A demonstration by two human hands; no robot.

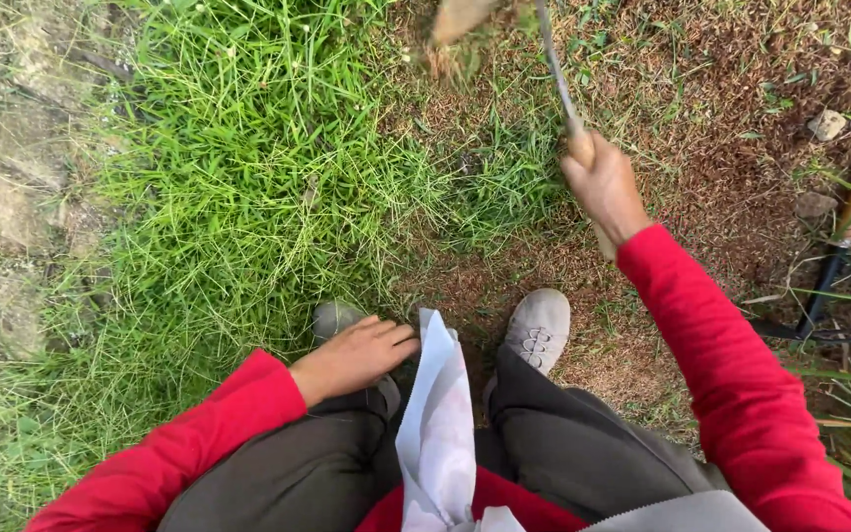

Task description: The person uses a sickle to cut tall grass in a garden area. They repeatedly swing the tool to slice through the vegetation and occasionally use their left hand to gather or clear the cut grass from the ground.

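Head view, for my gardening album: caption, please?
Crouched over grass, right hand swings a sickle; left hand rests on knee.

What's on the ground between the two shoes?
In the head view, a white cloth hangs between the left shoe and right shoe, hiding most of the ground there.
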